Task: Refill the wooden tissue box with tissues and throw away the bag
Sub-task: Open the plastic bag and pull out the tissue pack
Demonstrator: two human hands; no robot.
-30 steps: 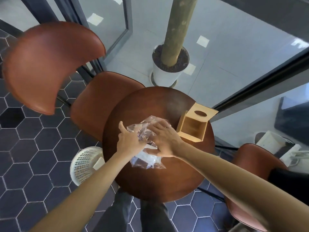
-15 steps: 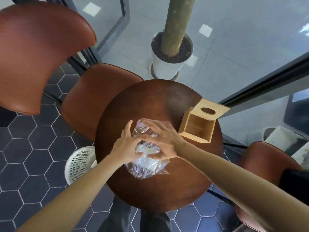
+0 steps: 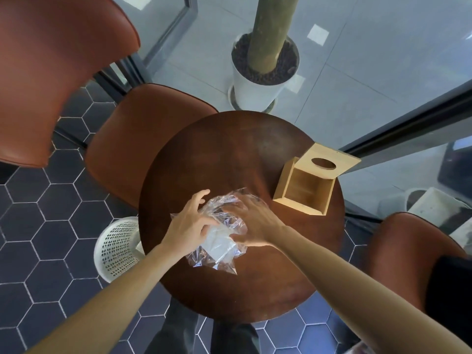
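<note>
A clear plastic bag holding a white stack of tissues lies on the round dark wooden table. My left hand grips the bag's left side, thumb raised. My right hand presses on the bag's upper right part, fingers spread over the crumpled plastic. The wooden tissue box stands open and empty at the table's right edge, its lid with an oval hole tipped back behind it.
A white perforated waste basket stands on the floor left of the table. Brown chairs sit at the far left, upper left and right. A potted trunk in a white pot stands behind the table.
Both hands have worked the bag a little: my right hand's fingers have slid further over the bag's top and the plastic has spread out toward the table's front. The box has not moved.
</note>
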